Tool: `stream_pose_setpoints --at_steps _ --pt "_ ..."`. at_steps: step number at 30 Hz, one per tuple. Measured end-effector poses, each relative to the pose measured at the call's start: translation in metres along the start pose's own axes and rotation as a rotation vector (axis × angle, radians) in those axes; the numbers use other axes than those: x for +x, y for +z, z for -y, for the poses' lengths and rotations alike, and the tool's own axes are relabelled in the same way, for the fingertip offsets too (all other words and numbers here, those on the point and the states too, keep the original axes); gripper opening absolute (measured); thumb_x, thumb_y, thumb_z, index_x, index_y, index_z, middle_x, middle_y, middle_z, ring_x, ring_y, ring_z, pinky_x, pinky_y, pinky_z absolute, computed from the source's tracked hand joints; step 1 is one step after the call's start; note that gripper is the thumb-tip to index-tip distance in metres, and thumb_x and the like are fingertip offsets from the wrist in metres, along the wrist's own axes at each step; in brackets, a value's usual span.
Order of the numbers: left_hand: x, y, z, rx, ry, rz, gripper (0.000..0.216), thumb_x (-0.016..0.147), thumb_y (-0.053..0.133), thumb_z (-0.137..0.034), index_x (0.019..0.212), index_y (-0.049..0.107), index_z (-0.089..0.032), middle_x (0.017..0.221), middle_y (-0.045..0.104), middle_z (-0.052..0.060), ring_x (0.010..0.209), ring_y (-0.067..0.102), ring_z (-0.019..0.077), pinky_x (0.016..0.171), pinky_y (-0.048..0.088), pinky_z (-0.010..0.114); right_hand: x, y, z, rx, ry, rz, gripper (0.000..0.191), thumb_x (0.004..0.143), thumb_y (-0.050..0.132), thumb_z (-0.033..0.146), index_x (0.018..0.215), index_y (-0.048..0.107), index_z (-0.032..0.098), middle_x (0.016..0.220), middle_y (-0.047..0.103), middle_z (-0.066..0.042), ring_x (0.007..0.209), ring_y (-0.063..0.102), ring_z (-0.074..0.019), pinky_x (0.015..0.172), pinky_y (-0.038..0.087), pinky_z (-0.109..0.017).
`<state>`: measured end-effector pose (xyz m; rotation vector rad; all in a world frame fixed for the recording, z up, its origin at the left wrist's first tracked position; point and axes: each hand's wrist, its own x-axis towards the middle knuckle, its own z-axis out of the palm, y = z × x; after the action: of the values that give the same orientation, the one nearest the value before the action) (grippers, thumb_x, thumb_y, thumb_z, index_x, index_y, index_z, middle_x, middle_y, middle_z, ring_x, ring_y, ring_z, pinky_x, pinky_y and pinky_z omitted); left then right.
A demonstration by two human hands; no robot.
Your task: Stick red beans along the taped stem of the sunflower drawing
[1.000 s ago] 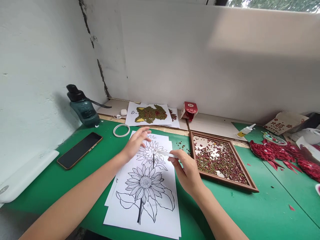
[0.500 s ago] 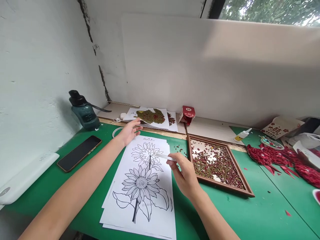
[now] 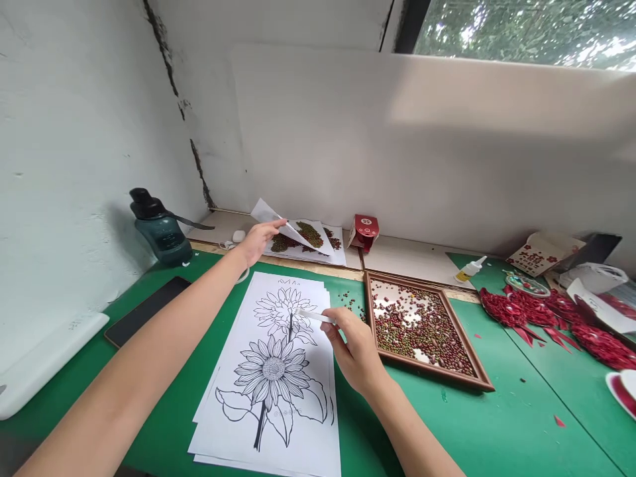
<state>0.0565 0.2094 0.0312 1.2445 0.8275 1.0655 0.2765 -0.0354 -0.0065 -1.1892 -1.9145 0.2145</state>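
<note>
Left grip (image 3: 259, 241) on curled sheet (image 3: 265, 211), right grip (image 3: 354, 346) on stick (image 3: 315, 316), box print (image 3: 366, 221) illegible.

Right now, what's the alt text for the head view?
A person's left hand holds up a curled paper sheet near bean designs at the back of a green table. The right hand holds a slender white tool over line-drawn sunflowers; a brown-framed tray of beans lies to the right.

A dark bottle (image 3: 163, 233) stands near a phone (image 3: 145, 310); a red box (image 3: 366, 227) sits near the back wall (image 3: 308, 146).
</note>
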Motion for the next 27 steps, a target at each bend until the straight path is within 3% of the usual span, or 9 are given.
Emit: stream_pose_setpoints --at_steps 9,13,19,27 --pt "0.022 0.007 0.007 -0.044 0.167 0.052 0.041 0.075 0.065 -0.031 0.110 0.082 -0.019 0.137 0.070 0.006 0.147 0.045 0.0301 0.125 0.027 0.040 -0.001 0.001 -0.011 -0.038 0.022 -0.004 0.011 0.106 0.048 0.020 0.111 0.057 0.023 0.091 0.068 -0.005 0.077 0.062 -0.0182 0.066 0.049 -0.030" --pt "0.019 0.000 0.015 -0.116 0.158 -0.031 0.042 0.075 0.064 -0.036 0.109 0.081 -0.018 0.135 0.072 0.007 0.143 0.051 0.0292 0.124 0.030 0.039 -0.002 0.001 -0.011 -0.049 0.030 -0.003 0.011 0.106 0.048 0.021 0.111 0.057 0.023 0.090 0.068 -0.005 0.077 0.063 -0.0182 0.065 0.049 -0.029" --pt "-0.009 -0.008 0.024 -0.087 0.068 -0.151 0.047 0.075 0.066 -0.033 0.119 0.076 -0.018 0.141 0.067 0.009 0.144 0.051 0.0280 0.124 0.032 0.040 -0.002 0.004 -0.012 -0.042 0.039 0.010 0.012 0.106 0.049 0.022 0.111 0.059 0.023 0.095 0.071 -0.007 0.081 0.067 -0.0199 0.069 0.052 -0.031" --pt "-0.073 -0.017 0.038 0.027 -0.121 -0.244 0.045 0.073 0.078 -0.027 0.117 0.072 -0.020 0.144 0.063 0.014 0.142 0.052 0.0345 0.123 0.033 0.048 -0.003 0.006 -0.010 -0.053 0.098 0.097 0.012 0.105 0.049 0.024 0.106 0.062 0.023 0.087 0.069 -0.004 0.077 0.064 -0.0193 0.068 0.051 -0.030"
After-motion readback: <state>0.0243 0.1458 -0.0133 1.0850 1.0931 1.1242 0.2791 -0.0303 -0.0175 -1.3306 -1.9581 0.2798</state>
